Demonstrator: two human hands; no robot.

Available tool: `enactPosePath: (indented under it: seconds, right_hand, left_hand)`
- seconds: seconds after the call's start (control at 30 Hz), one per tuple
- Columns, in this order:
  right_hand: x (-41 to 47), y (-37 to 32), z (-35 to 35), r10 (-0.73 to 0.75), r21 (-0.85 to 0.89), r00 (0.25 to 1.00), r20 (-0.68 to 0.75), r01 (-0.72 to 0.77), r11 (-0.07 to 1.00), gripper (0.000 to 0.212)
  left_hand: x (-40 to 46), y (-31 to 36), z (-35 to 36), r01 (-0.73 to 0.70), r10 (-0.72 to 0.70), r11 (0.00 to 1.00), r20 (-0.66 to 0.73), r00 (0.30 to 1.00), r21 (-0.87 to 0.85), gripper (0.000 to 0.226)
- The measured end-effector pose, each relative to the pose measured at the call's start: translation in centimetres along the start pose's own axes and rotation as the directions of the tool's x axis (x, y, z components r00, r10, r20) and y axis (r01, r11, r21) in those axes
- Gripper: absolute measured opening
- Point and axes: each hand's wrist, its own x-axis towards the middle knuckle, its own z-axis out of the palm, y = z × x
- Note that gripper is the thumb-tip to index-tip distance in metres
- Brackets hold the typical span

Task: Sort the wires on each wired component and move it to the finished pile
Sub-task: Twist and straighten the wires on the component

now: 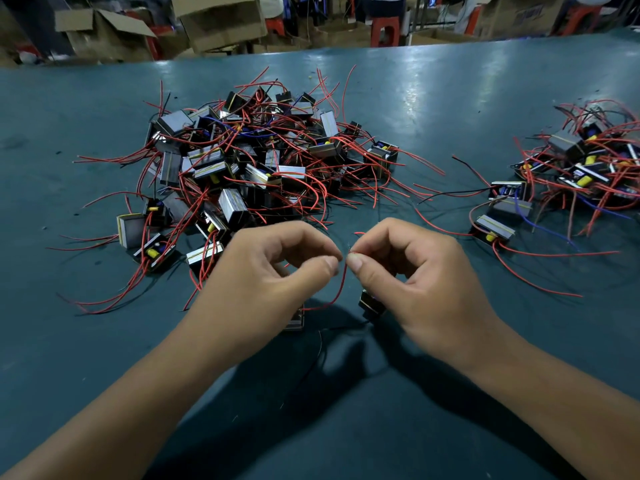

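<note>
My left hand (273, 271) and my right hand (408, 271) meet at the centre of the table, thumb and forefinger of each pinching the end of a thin red wire (341, 289). That wire curves down to a small black wired component (371, 304) that shows just under my right hand. A second component (295, 320) lies partly hidden beneath my left hand. A big heap of components with tangled red wires (249, 164) lies behind my left hand. To the far right sits a smaller heap (581, 168).
The work surface is a dark teal table (450, 109). A thin black wire (322, 344) trails on it between my forearms. Cardboard boxes (218, 19) and red plastic stools (384, 29) stand beyond the far edge.
</note>
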Motion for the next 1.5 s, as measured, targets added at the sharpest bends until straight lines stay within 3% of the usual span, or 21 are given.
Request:
enactPosePath:
  seconds: [0.1,0.27,0.67,0.8,0.87,0.9,1.0,1.1,1.17,1.23,1.3,1.37,1.5]
  right_hand:
    - [0.1,0.2,-0.1,0.018,0.004,1.000,0.003,-0.018,1.000,0.008]
    - [0.1,0.4,-0.3,0.045,0.028,0.999,0.015,-0.045,0.999,0.007]
    - [0.2,0.6,-0.5,0.043,-0.008,0.999,-0.012,-0.044,0.999,0.008]
    - [0.8,0.8,-1.1,0.076,-0.022,0.997,-0.013,-0.076,0.997,0.006]
    - [1.2,0.6,-1.8,0.020,-0.064,0.999,-0.050,-0.023,0.998,0.011]
    - [1.3,0.2,-2.3,-0.040,-0.101,0.998,-0.056,0.034,0.994,0.011]
    - [1.2,-1.3,-3.5,-0.229,-0.174,0.960,0.159,0.256,0.951,0.009]
    - [0.7,-2.1,-3.6,-0.270,-0.241,0.855,0.443,0.403,0.883,0.010]
    - [0.4,-2.5,-3.4,-0.342,-0.302,0.817,0.465,0.509,0.806,0.006]
    - [0.3,-3.2,-3.4,-0.465,-0.385,0.799,0.381,0.595,0.706,0.004]
    - [0.1,-4.0,-3.6,-0.527,-0.408,0.785,0.324,0.619,0.671,0.007]
    - [-0.3,-4.3,-3.4,-0.478,-0.358,0.769,0.425,0.628,0.691,0.009]
    - [-1.2,-3.6,-2.3,-0.209,-0.376,0.680,0.703,0.604,0.703,0.013]
  left_hand:
    - [0.1,-0.4,0.2,0.063,-0.054,0.995,0.118,0.992,-0.079,0.006]
    - [0.4,-0.9,-0.1,0.065,-0.052,0.994,0.136,0.989,-0.090,0.002]
    - [0.5,-0.6,-0.8,-0.011,0.013,1.000,0.146,0.989,-0.018,0.007]
    - [0.7,-0.9,-1.3,-0.063,0.044,0.989,0.144,0.989,0.132,0.004]
    - [0.8,-0.8,-2.7,-0.121,0.073,0.983,0.309,0.948,0.138,0.016]
    - [0.7,-0.7,-3.4,-0.155,0.080,0.979,0.445,0.892,0.134,0.022]
    - [0.4,-0.6,-3.7,-0.273,0.086,0.947,0.685,0.724,0.169,0.039]
    - [0.4,-1.5,-2.6,-0.405,0.089,0.871,0.721,0.687,0.278,0.049]
    - [0.5,-1.7,-2.6,-0.410,0.092,0.865,0.710,0.698,0.290,0.049]
    - [0.8,-1.8,-3.2,-0.407,0.129,0.873,0.675,0.726,0.271,0.045]
    - [0.9,-1.9,-3.7,-0.411,0.151,0.865,0.634,0.759,0.286,0.041]
    - [0.9,-2.0,-3.6,-0.412,0.135,0.856,0.636,0.760,0.311,0.041]
    - [0.6,-2.1,-2.9,-0.432,0.046,0.802,0.679,0.733,0.412,0.050]
